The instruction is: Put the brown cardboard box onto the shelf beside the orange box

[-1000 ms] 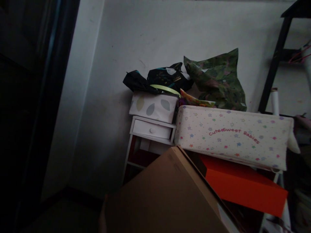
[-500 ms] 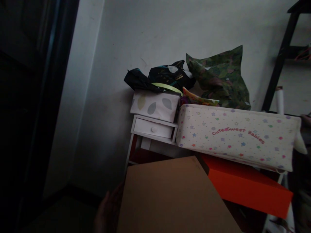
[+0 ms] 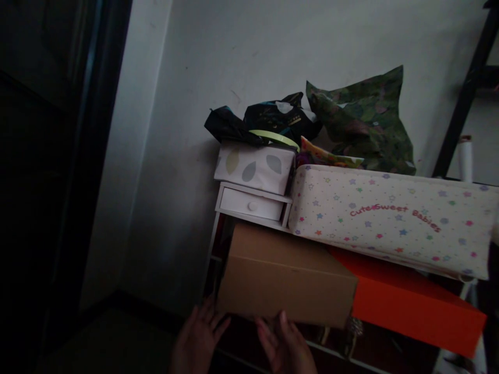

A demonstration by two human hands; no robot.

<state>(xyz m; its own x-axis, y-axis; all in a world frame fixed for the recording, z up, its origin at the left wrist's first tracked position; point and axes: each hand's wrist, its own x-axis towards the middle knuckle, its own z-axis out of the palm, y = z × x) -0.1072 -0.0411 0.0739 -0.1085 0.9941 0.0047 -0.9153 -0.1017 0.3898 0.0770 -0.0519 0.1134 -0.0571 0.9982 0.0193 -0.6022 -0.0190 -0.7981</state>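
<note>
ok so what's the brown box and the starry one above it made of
The brown box looks like plain matte cardboard: flat tan faces, sharp folded edges. The starry box seems fabric-covered or padded: soft rounded corners and a printed star pattern, though the dim light leaves that open.

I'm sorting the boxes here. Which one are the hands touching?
The plain brown cardboard box: both hands, left hand and right hand, meet its lower front edge. The orange box and the leaf-print box are untouched.
</note>
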